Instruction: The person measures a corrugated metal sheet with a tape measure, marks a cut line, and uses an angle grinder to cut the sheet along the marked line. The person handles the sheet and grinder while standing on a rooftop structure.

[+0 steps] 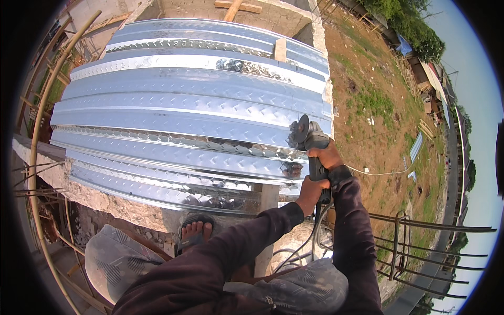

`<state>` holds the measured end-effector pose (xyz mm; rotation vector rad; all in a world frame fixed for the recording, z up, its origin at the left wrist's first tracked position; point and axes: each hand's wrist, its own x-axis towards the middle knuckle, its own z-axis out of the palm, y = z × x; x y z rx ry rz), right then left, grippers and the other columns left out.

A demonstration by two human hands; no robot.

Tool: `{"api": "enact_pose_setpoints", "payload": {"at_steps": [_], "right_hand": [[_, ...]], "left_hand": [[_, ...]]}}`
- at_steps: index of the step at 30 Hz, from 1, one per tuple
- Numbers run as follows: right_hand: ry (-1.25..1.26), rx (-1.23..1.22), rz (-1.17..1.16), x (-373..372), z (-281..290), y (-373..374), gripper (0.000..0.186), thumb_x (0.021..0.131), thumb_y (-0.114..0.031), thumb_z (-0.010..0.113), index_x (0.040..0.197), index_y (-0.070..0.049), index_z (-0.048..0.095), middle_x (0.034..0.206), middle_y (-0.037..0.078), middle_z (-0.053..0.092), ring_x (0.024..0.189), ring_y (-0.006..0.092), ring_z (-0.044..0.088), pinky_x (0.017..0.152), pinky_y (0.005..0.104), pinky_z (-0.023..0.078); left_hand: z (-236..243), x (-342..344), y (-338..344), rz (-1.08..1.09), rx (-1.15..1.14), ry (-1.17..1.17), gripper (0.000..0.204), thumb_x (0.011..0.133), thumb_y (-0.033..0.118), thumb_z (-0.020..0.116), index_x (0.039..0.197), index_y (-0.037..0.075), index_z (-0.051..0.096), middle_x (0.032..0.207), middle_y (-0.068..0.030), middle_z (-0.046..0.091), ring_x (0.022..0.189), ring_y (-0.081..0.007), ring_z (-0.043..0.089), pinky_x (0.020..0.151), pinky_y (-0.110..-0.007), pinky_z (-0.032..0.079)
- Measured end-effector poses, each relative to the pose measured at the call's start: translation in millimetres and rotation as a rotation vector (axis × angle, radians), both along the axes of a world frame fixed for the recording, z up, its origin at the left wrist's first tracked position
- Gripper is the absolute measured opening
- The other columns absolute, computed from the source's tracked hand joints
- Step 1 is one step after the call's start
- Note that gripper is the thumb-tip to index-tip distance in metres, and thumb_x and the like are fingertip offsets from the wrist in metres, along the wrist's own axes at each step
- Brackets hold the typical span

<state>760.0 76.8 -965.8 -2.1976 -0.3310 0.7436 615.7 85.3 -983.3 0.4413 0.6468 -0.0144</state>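
Both my hands hold an angle grinder [316, 169] over the right side of the ribbed, shiny metal sheeting [194, 113]. My left hand [311, 194] is closed round the rear of its body. Further forward, my right hand [327, 155] grips it near the head. The round cutting disc [303, 129] stands on edge at the sheet; whether it touches the metal I cannot tell. A dark cable [316, 231] runs down from the grinder's rear end. Near the sheet's front edge, a wooden board [269, 200] lies beside my left hand.
My sandalled foot [194, 231] rests at the sheet's near edge. A wood block [280, 50] lies on the far right of the sheeting. Steel rebar [430, 252] juts out at the right, above sloping ground. A bamboo pole [35, 147] stands at the left. Rough masonry [126, 202] borders the sheet.
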Motion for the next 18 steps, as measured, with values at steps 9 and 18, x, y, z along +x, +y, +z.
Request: {"api": "enact_pose_setpoints", "payload": {"at_steps": [9, 18], "right_hand": [[0.022, 0.106, 0.036, 13, -13, 5, 0.078, 0.06, -0.014, 0.085, 0.122, 0.008, 0.043, 0.104, 0.013, 0.064, 0.092, 0.024, 0.064, 0.082, 0.0348, 0.053], [0.056, 0.12, 0.071, 28, -22, 2, 0.076, 0.061, -0.012, 0.084, 0.123, 0.007, 0.045, 0.104, 0.012, 0.065, 0.09, 0.0227, 0.064, 0.082, 0.0346, 0.053]], "left_hand": [[-12, 7, 3, 0.017, -0.003, -0.12, 0.031, 0.07, 0.009, 0.071, 0.097, 0.001, 0.057, 0.079, -0.0046, 0.061, 0.062, -0.0149, 0.059, 0.056, -0.03, 0.048], [-6, 12, 7, 0.008, -0.033, -0.102, 0.03, 0.071, 0.008, 0.071, 0.096, 0.001, 0.056, 0.078, -0.004, 0.06, 0.061, -0.0151, 0.06, 0.054, -0.032, 0.049]]}}
